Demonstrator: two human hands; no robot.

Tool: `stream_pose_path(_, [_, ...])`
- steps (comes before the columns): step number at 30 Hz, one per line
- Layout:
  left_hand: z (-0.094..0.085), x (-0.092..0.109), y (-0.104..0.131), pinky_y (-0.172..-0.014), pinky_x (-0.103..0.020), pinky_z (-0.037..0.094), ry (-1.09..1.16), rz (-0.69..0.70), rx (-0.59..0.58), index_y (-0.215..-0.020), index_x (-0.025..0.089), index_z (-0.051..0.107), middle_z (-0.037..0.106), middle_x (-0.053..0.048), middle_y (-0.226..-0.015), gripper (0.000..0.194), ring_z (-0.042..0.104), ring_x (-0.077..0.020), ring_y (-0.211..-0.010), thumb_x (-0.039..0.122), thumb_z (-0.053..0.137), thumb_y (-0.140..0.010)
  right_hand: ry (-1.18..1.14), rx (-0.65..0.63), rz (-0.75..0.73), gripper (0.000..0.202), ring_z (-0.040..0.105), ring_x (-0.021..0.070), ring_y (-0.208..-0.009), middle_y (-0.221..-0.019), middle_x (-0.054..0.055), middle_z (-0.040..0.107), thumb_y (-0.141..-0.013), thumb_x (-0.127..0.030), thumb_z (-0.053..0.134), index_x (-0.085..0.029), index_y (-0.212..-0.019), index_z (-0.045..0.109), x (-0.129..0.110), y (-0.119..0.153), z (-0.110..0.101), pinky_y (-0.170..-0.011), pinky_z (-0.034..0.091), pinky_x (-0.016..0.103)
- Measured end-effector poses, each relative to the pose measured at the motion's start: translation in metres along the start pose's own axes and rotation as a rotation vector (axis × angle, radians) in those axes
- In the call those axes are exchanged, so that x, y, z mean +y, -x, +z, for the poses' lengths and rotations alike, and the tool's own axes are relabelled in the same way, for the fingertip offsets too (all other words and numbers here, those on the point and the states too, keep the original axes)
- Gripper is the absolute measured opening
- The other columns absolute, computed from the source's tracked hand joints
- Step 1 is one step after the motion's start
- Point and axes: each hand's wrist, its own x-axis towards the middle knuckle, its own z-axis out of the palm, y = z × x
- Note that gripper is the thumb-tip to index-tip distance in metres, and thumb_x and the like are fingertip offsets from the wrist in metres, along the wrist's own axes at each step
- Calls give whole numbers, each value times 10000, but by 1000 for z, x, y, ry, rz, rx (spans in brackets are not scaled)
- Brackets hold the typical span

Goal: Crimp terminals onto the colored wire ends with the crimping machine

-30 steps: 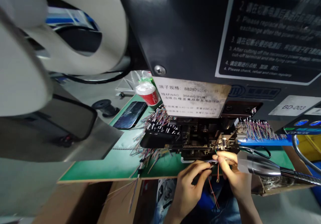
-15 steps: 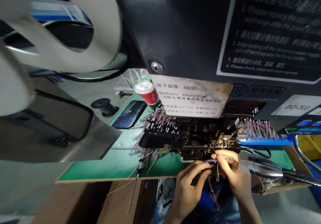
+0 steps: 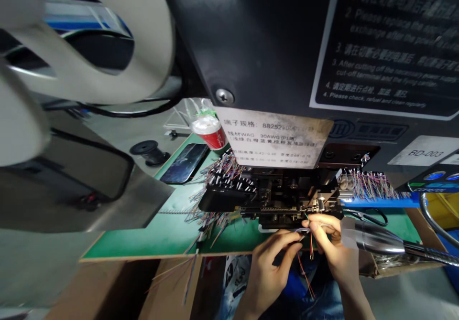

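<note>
"Across the upper right, what's looming over you, mate?"

"Big dark machine (image 3: 258, 52), with your green table (image 3: 139, 243) below."

"And your hands, lower right of centre?"

"Your left hand (image 3: 274, 265) and right hand (image 3: 333, 246) are nearly closed, fingertips pinching thin wires (image 3: 311, 247) near the machine's metal parts."

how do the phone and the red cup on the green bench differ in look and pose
The phone is dark and flat, while the cup is red with a whitish top.
The phone lies flat, whereas the cup stands upright.
The phone shows its whole face, but the white label partly overlaps the view of the cup.
Both are at the far side of the green bench.
</note>
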Motion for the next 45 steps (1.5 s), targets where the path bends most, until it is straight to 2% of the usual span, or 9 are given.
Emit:
stream_pose_path(6, [0,-1,2,-726,-193,643,-3,-10,-2,-994,220,766,813,-26,-890,197,792,-170,-756,76,642,-943,43,-11,-30,239,782,272,-786,-925,77,854,-942,-459,733,-248,-1006,827,2,1,0,-675,650,388])
stream_pose_path(9, [-6,0,0,-695,-193,632,21,-39,-26,-975,228,774,805,-20,-864,196,783,-171,-733,79,655,-929,90,-11,-88,182,765,258,-794,-909,64,841,-956,-390,716,-257,-1006,830,0,1,-4,-729,631,391])
stream_pose_path(13, [-26,5,-6,-663,-210,613,89,-116,-160,-885,244,784,791,-2,-775,149,761,-174,-672,126,696,-912,159,-149,-260,102,713,214,-782,-942,52,789,-923,-309,755,-258,-856,813,-7,0,-15,-698,579,334])
stream_pose_path(15, [-34,8,-10,-663,-231,608,121,-151,-255,-857,247,789,788,-6,-748,151,750,-183,-654,150,690,-918,99,-226,-233,111,711,206,-768,-965,52,786,-918,-326,769,-250,-839,782,-7,2,-18,-639,560,309])
stream_pose_path(17, [-36,8,-12,-661,-236,608,138,-172,-291,-842,243,791,780,-7,-728,160,742,-184,-644,157,681,-921,7,-235,-152,103,743,216,-789,-927,42,802,-931,-350,765,-252,-900,768,-6,4,-17,-682,586,317])
stream_pose_path(21, [-26,3,-9,-648,-198,626,153,-193,-188,-887,233,794,794,-12,-792,141,765,-171,-681,134,696,-903,15,-139,-84,139,783,242,-865,-889,42,824,-961,-367,733,-252,-920,800,-1,6,-9,-845,613,366])
stream_pose_path(26, [-12,-3,-4,-663,-190,643,138,-159,-98,-936,220,793,803,-28,-855,170,780,-168,-714,110,664,-918,62,-31,-70,129,810,268,-904,-936,52,854,-945,-360,741,-257,-975,812,0,3,-2,-856,627,394])
stream_pose_path(34, [-13,-3,-5,-664,-184,644,121,-124,-94,-954,216,787,802,-25,-856,170,783,-163,-703,108,657,-933,58,-7,-48,216,821,292,-868,-919,74,861,-930,-439,749,-237,-984,802,1,2,0,-841,651,438])
stream_pose_path(45, [-14,-3,-5,-662,-179,640,118,-132,-98,-956,220,791,798,-20,-854,191,779,-160,-702,84,664,-911,62,-17,-33,164,824,288,-859,-899,62,857,-932,-401,744,-248,-927,802,-3,1,1,-818,648,414])
